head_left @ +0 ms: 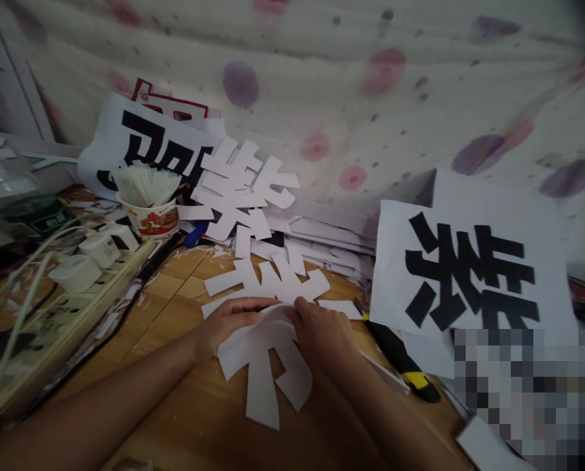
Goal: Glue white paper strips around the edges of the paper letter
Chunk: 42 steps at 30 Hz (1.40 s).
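A white cut-out character shape is held between both hands above the wooden table, its upper part bent and its legs pointing toward me. My left hand grips its left edge, with thumb and fingers closed. On the right side, my right hand pinches the upper right edge. Just beyond lies another white cut-out piece, flat on the table. Farther back, a larger white cut-out character leans against stacked sheets.
A power strip with plugs and cables runs along the left. Behind it stands a paper bowl of white strips. A black and yellow utility knife lies at right, near a printed character sheet. Paper scraps litter the table.
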Each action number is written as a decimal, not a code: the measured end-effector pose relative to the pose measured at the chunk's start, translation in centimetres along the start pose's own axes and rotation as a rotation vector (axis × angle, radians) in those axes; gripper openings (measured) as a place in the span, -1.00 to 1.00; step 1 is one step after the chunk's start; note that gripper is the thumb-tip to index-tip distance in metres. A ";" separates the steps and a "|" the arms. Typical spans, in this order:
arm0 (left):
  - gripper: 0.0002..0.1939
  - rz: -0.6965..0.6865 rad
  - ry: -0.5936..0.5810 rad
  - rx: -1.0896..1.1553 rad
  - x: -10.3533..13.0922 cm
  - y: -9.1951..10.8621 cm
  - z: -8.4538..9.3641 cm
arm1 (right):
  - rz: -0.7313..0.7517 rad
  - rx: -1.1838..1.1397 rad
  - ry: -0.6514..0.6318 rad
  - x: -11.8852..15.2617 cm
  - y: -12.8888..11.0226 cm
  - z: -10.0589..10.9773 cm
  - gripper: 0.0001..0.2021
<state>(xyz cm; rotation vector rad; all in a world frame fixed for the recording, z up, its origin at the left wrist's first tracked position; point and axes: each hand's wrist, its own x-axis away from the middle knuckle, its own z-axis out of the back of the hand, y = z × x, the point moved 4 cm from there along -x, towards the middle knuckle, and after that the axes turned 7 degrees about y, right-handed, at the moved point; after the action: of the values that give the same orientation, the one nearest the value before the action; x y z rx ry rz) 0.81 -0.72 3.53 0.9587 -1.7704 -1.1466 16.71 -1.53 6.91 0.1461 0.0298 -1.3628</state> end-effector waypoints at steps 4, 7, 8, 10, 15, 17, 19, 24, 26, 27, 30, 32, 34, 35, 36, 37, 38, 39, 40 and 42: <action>-0.59 0.014 0.020 -0.016 -0.1 0.0 0.2 | -0.023 -0.010 -0.018 -0.2 -0.1 -0.2 -0.79; -0.60 0.026 0.053 -0.005 -0.2 -0.1 0.3 | -0.034 -0.005 -0.033 -0.4 -0.3 -0.4 -0.77; -0.60 0.027 0.056 0.001 -0.2 -0.2 0.3 | -0.041 0.001 -0.043 -0.5 -0.4 -0.5 -0.77; -0.61 0.029 0.045 0.024 -0.3 -0.4 0.2 | -0.058 0.017 -0.063 -0.7 -0.4 -0.7 -0.77; -0.59 0.020 0.014 0.054 -0.3 -0.8 -0.1 | -0.071 0.015 -0.100 -0.9 -0.4 -0.8 -0.76; -0.57 0.002 0.007 0.028 -0.2 -0.8 0.0 | -0.062 0.013 -0.090 -0.9 -0.4 -0.8 -0.77; -0.57 -0.009 -0.006 -0.014 -0.1 -0.7 0.1 | -0.047 0.015 -0.068 -0.8 -0.4 -0.8 -0.77; -0.59 -0.012 -0.055 -0.081 -0.2 -0.4 0.3 | -0.045 0.004 -0.052 -0.6 -0.5 -0.7 -0.78; -0.59 -0.017 -0.073 -0.094 -0.2 -0.4 0.4 | -0.049 0.009 -0.055 -0.7 -0.5 -0.8 -0.78; -0.58 -0.018 -0.084 -0.101 -0.2 -0.5 0.4 | -0.052 0.013 -0.060 -0.7 -0.5 -0.8 -0.78; -0.59 -0.034 -0.110 -0.139 -0.2 -0.5 0.3 | -0.060 0.025 -0.075 -0.8 -0.6 -0.9 -0.78; -0.61 -0.052 -0.120 -0.163 -0.2 -0.4 0.4 | -0.057 0.021 -0.065 -0.7 -0.8 -0.9 -0.78; -0.61 -0.053 -0.130 -0.174 -0.3 -0.4 0.5 | -0.053 0.018 -0.045 -0.6 -1.0 -0.8 -0.79; -0.61 -0.052 -0.133 -0.176 -0.4 -0.5 0.5 | -0.052 0.019 -0.039 -0.6 -1.0 -0.8 -0.79; -0.61 -0.051 -0.131 -0.179 -0.4 -0.5 0.5 | -0.051 0.021 -0.035 -0.5 -1.0 -0.8 -0.79; -0.61 -0.053 -0.122 -0.182 -0.5 -0.5 0.5 | -0.049 0.023 -0.030 -0.5 -1.0 -0.9 -0.80; -0.61 -0.058 -0.108 -0.179 -0.5 -0.5 0.5 | -0.048 0.025 -0.019 -0.5 -1.0 -0.8 -0.80; -0.60 -0.068 -0.090 -0.168 -0.4 -0.4 0.5 | -0.044 0.027 0.000 -0.5 -0.9 -0.7 -0.80; -0.60 -0.085 -0.068 -0.151 -0.4 -0.1 0.4 | -0.036 0.029 0.026 -0.6 -0.7 -0.5 -0.80; -0.60 -0.135 -0.025 -0.108 -0.1 0.7 0.2 | -0.023 0.032 0.092 -0.8 -0.4 0.3 -0.79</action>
<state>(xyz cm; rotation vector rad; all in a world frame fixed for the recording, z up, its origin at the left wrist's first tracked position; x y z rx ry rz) 0.53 -0.40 4.08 1.0146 -1.6658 -1.3310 16.14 -0.88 7.21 0.2359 0.0877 -1.3787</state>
